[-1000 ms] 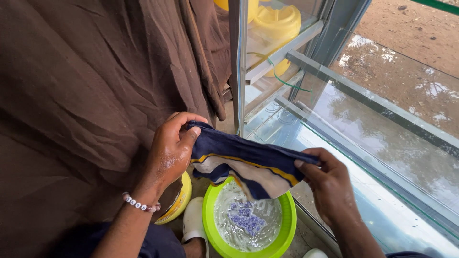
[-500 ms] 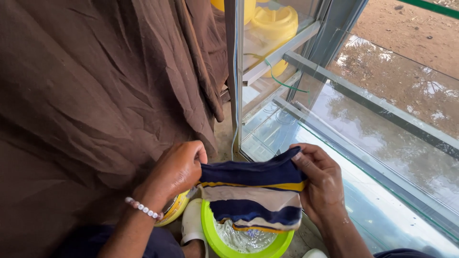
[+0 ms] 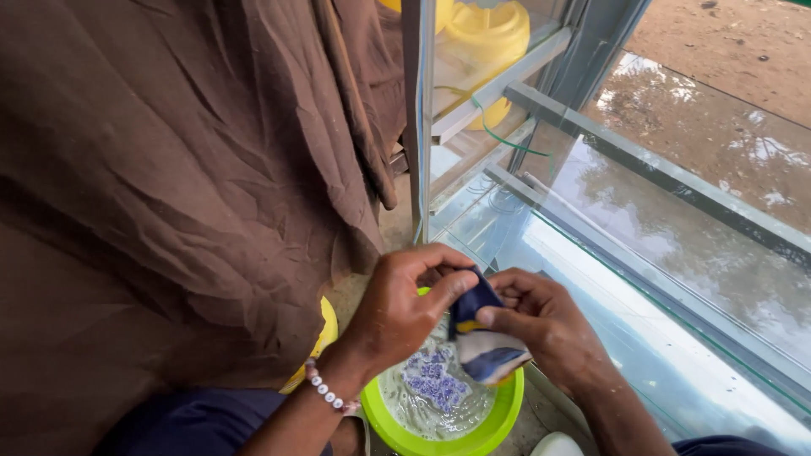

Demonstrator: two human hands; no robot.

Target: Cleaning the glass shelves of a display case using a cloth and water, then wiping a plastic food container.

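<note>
place: roadside stall or small shop, open to the outdoors | shown by: glass display case (image 3: 642,245) with metal frame, set beside bare sandy ground (image 3: 726,51) far right | yellow plastic containers (image 3: 486,38) kept on its shelf | brown cloth (image 3: 169,169) hung at left | green wash basin (image 3: 439,422) placed near, on the floor

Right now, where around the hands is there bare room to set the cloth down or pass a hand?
The glass case top, right of the right hand, is bare. It is crowded low down: both hands, left hand included, bunch the striped cloth over the green bowl of soapy water, with the brown curtain close on the left.
</note>
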